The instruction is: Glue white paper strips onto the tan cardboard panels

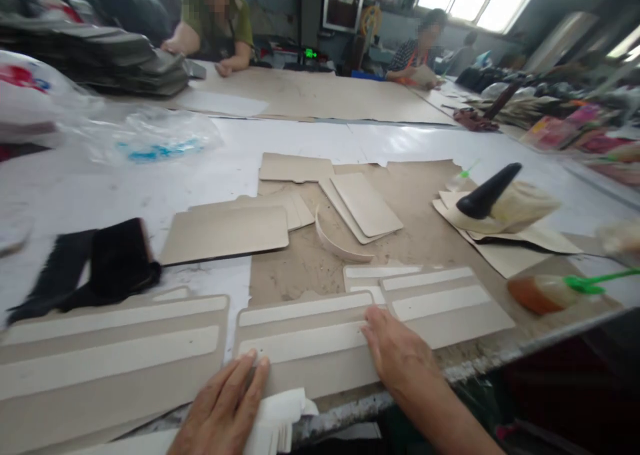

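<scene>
L hand (225, 402): fingers laid out fairly straight, tips resting on lower L part of mid panel (310, 375), no grip visible. R hand (400, 348): fingers bent onto same panel's R edge; can't tell if pinching it or just pressing. Panel's beige w/ 2 pale strips across, lies flat at near edge of table (320, 135), btw L panel (125, 382) & R panel (450, 325), both w/ similar strips. Loose white strips (283, 408) bunched right by L hand, nr table edge.

Behind mid panel: brown sheet (290, 275) flat on table, curved strip (340, 248) on it. Plain panels (230, 232) overlapping to L, 2 more pcs (367, 205) stacked at an angle further R. Black cloth (120, 255) far L, behind L panel.

R side: bottle (540, 294) on its side w/ amber liquid & green nozzle, nr table edge; black handle (487, 192) tilted over beige pcs (515, 255) behind it. Clear plastic bag (150, 142) back L. Bkgd: co-worker in green top (215, 28) across table, arms on it; 2nd co-worker (420, 48) further R, blurry.
</scene>
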`<move>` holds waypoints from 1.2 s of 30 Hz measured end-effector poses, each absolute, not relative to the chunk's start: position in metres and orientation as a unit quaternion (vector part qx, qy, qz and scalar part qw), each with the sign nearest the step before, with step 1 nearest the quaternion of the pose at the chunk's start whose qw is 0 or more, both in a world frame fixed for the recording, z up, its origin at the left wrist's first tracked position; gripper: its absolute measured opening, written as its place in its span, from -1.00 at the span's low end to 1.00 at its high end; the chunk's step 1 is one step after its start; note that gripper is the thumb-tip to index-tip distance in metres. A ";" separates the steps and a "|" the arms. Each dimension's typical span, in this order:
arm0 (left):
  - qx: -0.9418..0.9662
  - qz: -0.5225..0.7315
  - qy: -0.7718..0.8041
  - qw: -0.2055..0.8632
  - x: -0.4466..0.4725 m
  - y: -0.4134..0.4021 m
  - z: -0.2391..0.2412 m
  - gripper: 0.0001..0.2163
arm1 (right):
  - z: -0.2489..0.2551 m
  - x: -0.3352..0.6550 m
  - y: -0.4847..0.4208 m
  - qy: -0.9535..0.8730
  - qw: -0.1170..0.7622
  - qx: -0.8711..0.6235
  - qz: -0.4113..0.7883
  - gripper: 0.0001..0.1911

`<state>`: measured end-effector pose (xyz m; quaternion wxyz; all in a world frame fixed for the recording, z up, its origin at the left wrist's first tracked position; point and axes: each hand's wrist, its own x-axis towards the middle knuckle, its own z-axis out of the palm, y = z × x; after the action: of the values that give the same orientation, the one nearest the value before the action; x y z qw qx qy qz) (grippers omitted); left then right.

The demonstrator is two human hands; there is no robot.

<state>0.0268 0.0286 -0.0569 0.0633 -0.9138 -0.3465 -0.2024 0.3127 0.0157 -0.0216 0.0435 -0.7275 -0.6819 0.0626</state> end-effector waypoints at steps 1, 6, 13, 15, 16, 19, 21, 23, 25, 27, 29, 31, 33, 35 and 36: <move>-0.910 -0.206 -0.356 0.060 0.029 0.027 -0.055 -0.61 | -0.021 0.314 0.016 -0.688 0.033 -0.724 0.037 -0.92; -0.901 -0.204 -0.371 0.097 0.032 0.024 -0.053 -0.67 | -0.022 0.309 0.040 -0.729 0.108 -0.670 -0.091 -0.64; -0.870 -0.273 -0.401 0.083 0.035 0.022 -0.064 -0.69 | -0.050 0.291 0.069 -0.784 0.135 -0.596 -0.109 -0.45; -0.876 -0.261 -0.396 0.087 0.036 0.022 -0.065 -0.69 | -0.046 0.286 0.071 -0.781 0.132 -0.602 -0.108 -0.44; -0.878 -0.258 -0.392 0.095 0.036 0.022 -0.065 -0.69 | -0.043 0.280 0.073 -0.779 0.135 -0.604 -0.103 -0.44; -0.876 -0.259 -0.396 0.094 0.038 0.021 -0.065 -0.68 | -0.033 0.245 0.083 -0.785 0.152 -0.597 -0.061 -0.40; -0.861 -0.277 -0.420 0.077 0.039 0.020 -0.067 -0.68 | -0.034 0.216 0.091 -0.808 0.157 -0.567 -0.016 -0.38; -0.852 -0.284 -0.435 0.063 0.041 0.018 -0.068 -0.67 | -0.038 0.195 0.097 -0.822 0.158 -0.547 0.007 -0.42; -0.846 -0.292 -0.440 0.066 0.041 0.016 -0.070 -0.66 | -0.042 0.188 0.100 -0.820 0.157 -0.551 0.006 -0.44; -0.847 -0.291 -0.438 0.080 0.040 0.016 -0.073 -0.65 | -0.040 0.194 0.097 -0.814 0.154 -0.561 -0.002 -0.46; -0.850 -0.286 -0.432 0.093 0.037 0.016 -0.075 -0.66 | -0.035 0.210 0.090 -0.808 0.147 -0.570 -0.007 -0.55; -0.860 -0.275 -0.421 0.089 0.036 0.017 -0.077 -0.65 | -0.028 0.229 0.083 -0.796 0.134 -0.590 -0.008 -0.65; -0.862 -0.285 -0.412 0.073 0.034 0.019 -0.077 -0.64 | -0.023 0.244 0.077 -0.789 0.121 -0.602 -0.001 -0.70; -0.861 -0.299 -0.408 0.049 0.033 0.020 -0.077 -0.60 | -0.021 0.252 0.074 -0.794 0.110 -0.598 0.012 -0.71; -0.858 -0.307 -0.411 0.027 0.033 0.021 -0.076 -0.56 | -0.021 0.254 0.074 -0.798 0.107 -0.593 0.020 -0.72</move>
<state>0.0326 0.0205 -0.0756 0.0275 -0.8579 -0.4115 -0.3066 0.2538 0.0744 -0.0207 0.1066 -0.5934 -0.7976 0.0198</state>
